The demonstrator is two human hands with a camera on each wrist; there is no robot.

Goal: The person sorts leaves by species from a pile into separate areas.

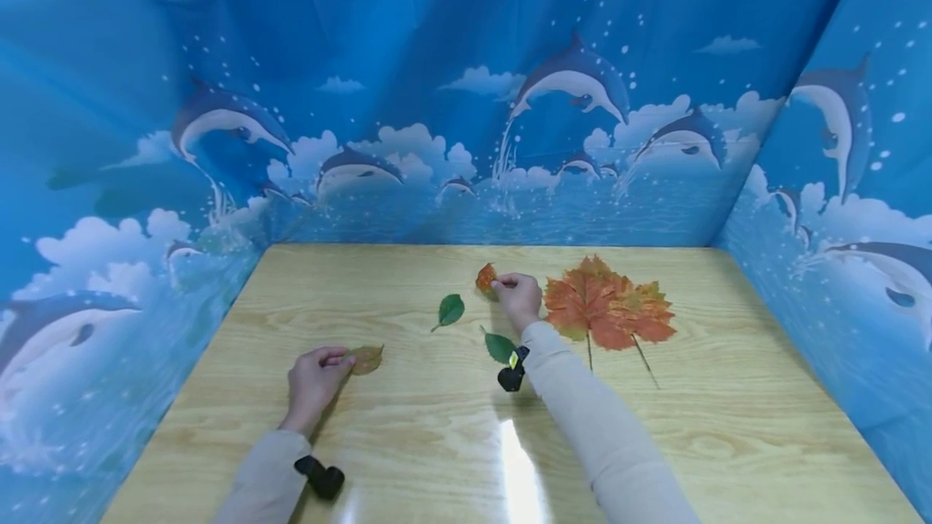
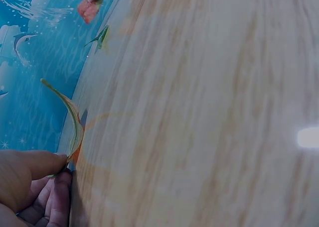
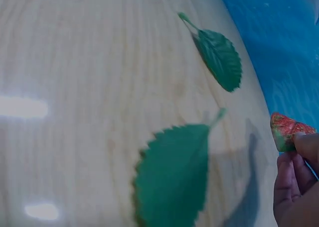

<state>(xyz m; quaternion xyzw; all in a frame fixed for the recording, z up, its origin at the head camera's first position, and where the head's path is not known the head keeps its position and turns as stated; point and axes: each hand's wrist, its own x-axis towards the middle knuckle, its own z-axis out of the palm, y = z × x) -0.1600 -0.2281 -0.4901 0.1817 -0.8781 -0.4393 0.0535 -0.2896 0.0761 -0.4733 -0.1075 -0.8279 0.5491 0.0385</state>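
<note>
Between thumb and fingers my left hand point(image 1: 316, 378) pinches a yellowish-brown leaf point(image 1: 367, 360) at the left of the table; its curved edge and stem show in the left wrist view. My right hand point(image 1: 520, 297) pinches a small red-orange leaf point(image 1: 485, 278), partly green in the right wrist view, toward the back of the table. Near that hand two green serrated leaves lie on the wood: one green leaf point(image 1: 451, 310) to its left, and another green leaf point(image 1: 499, 348) just below it, beside the wrist camera.
Large orange-red maple leaves point(image 1: 586, 302) with thin stems lie overlapping to the right of my right hand. The wooden table point(image 1: 422, 443) is bounded at the back and sides by a blue dolphin-print curtain point(image 1: 408, 209). Light glares off the front of the tabletop.
</note>
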